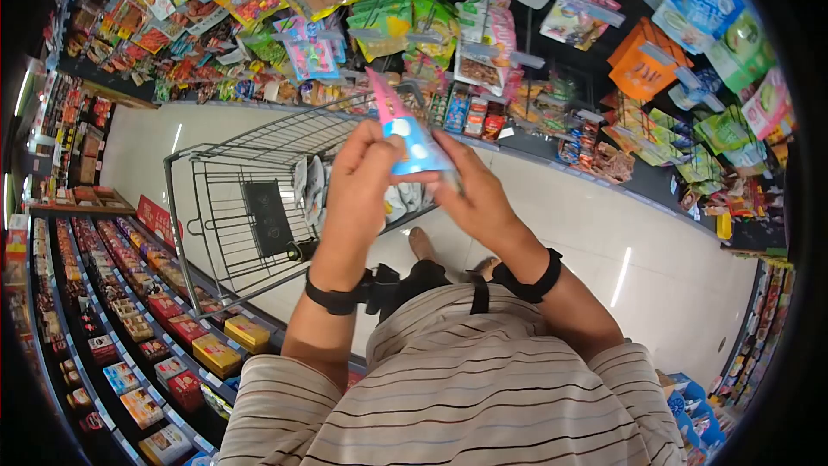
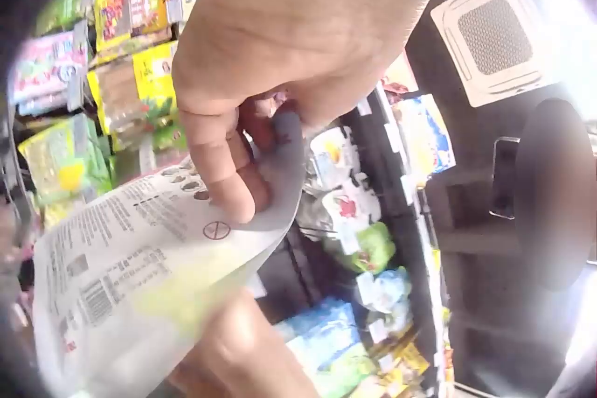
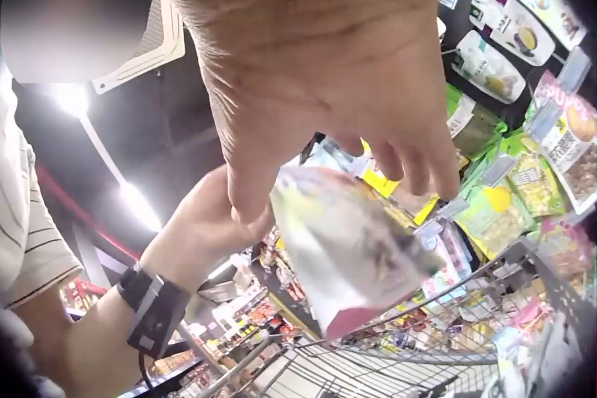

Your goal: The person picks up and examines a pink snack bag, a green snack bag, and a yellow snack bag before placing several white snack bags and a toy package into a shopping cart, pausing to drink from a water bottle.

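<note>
A pink and blue snack bag (image 1: 412, 145) is held up in front of the chest, above the cart. My left hand (image 1: 362, 177) pinches one edge of it; in the left wrist view the fingers of the left hand (image 2: 270, 71) curl over the top edge of the bag (image 2: 159, 267), its printed back with a barcode showing. On the opposite side, my right hand (image 1: 479, 194) has its fingers along the bag's edge. The right wrist view shows the right hand (image 3: 326, 71) with thumb beside the blurred bag (image 3: 340, 244); its fingertips' contact is partly hidden.
A wire shopping cart (image 1: 226, 174) with several packages in it stands ahead to the left. Hanging snack bags (image 1: 379, 22) fill the rack in front. Shelves of boxed goods (image 1: 183, 328) run along the left. Pale floor tiles (image 1: 569, 233) lie around the feet.
</note>
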Demonstrator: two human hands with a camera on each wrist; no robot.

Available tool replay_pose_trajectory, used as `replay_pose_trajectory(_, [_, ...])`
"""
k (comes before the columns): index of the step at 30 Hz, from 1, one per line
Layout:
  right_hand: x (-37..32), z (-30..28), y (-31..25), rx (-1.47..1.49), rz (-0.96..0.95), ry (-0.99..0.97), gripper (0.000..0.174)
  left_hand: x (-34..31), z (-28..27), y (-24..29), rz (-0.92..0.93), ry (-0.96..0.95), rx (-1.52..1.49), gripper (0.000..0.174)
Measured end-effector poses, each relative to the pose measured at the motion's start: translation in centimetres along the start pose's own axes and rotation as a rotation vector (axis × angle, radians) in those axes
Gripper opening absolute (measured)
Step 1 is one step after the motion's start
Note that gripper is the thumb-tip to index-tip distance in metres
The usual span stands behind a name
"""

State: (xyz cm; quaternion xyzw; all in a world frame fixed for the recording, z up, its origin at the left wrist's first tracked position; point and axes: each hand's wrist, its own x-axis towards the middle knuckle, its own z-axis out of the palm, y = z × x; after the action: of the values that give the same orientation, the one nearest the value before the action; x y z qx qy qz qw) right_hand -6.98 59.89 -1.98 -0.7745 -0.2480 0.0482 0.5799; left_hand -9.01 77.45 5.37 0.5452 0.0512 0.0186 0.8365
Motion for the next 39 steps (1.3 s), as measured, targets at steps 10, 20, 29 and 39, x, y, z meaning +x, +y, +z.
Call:
replay_pose_trajectory(10, [-7.9,-11.5,-0.7,1.146,0.459,0.093,0.046,-2.4,7.4,-1.7,0.352,0.033,0.540,0.029])
replay_pose_trajectory(20, [-14.0,-17.9,-1.7,1.102,0.340,0.143,0.047,-6.2,14.0,-6.2,0.005,-0.125,0.308,0.031])
replay_pose_trajectory(29, [-16.0,-19.7,-1.5,1.108,0.298,0.196,0.047,-7.7,16.8,-6.2,0.169,-0.131,0.411,0.038])
replay_pose_trajectory(39, [-16.1,-20.6,-1.5,1.052,0.260,0.233,0.044,-10.0,18.2,-6.1,0.556,-0.152,0.906,0.043])
